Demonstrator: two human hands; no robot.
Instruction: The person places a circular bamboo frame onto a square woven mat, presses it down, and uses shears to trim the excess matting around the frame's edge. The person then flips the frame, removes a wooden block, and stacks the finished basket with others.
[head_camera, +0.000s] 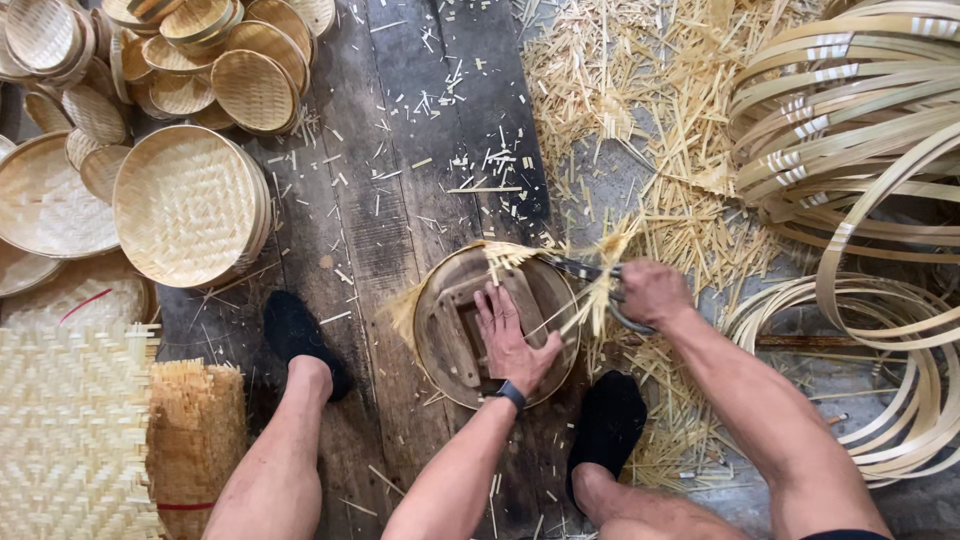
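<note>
- Tray (440, 345): round woven bamboo tray on the plank floor (400, 120) between the person's feet, with a wooden form (462, 330) pressed inside it; loose strip ends fray over its upper rim.
- Left hand (512, 335): laid flat, fingers spread, pressing on the form.
- Right hand (652, 292): closed around the handles of shears (590, 272), whose blades meet the frayed strips at the tray's upper right rim.
- Offcuts (640, 120): pale bamboo trimmings heaped above and right of the tray, touching it.
- Hoops (850, 110): coiled bamboo bands at far right.
- Finished trays (185, 205): stacked at upper left, well apart.
- Woven mats (75, 430): piled at lower left, beside the left leg.
</note>
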